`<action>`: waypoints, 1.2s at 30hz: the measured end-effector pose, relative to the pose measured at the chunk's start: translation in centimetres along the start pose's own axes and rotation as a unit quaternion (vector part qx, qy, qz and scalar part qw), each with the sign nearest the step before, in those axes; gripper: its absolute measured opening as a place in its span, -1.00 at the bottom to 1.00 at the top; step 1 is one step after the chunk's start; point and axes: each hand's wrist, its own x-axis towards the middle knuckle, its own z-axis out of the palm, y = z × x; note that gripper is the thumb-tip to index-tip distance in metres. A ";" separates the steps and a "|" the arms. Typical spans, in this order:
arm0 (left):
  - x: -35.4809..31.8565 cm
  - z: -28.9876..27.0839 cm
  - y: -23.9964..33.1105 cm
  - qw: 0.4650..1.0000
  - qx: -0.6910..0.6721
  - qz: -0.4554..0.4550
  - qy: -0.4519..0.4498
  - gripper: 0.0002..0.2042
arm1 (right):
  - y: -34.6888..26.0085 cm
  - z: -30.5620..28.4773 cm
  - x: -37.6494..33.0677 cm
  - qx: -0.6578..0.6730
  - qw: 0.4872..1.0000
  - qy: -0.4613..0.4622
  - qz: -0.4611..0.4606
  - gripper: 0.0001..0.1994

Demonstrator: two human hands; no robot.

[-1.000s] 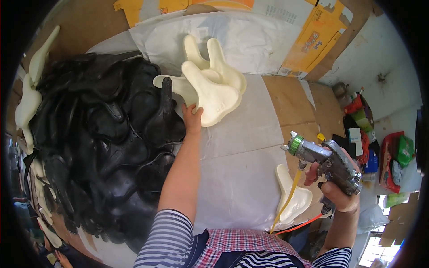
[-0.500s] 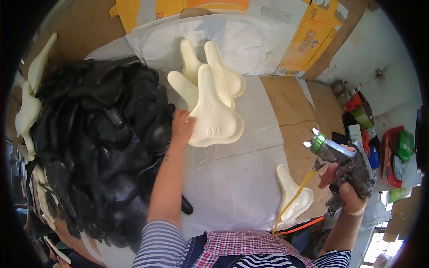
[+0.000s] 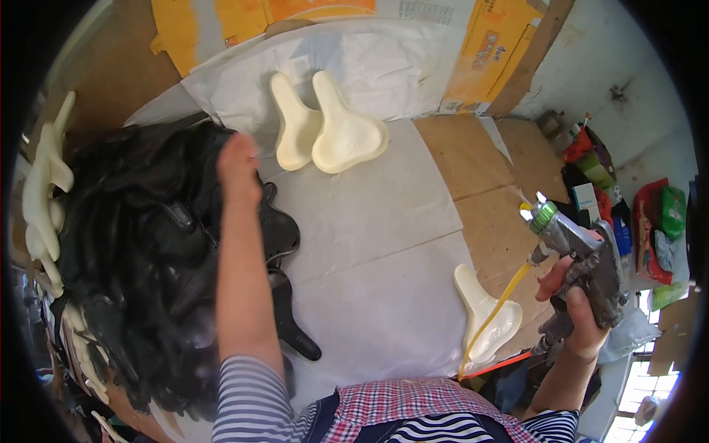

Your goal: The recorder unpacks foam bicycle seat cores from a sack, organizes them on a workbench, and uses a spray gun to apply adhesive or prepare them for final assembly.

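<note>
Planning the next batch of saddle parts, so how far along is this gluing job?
Looks early. Two cream saddle-shaped foam pads lie on the white paper sheet, one more by the right hand, which grips a metal spray gun. The left hand reaches over the heap of black saddle covers. That heap looks unprocessed.

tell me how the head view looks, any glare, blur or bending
Head view: strong fisheye, the paper-covered table edges bow and the corners go black; bright daylight washes out the two cream saddle shapes; the left hand over the black pile is slightly soft; the right hand gripping the spray gun is sharp.
</note>
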 end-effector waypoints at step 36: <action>5.2 2.7 -8.7 0.792 0.555 0.207 -0.148 -0.76 | 9.8 1.1 -0.8 0.056 0.972 -0.165 0.158 -0.47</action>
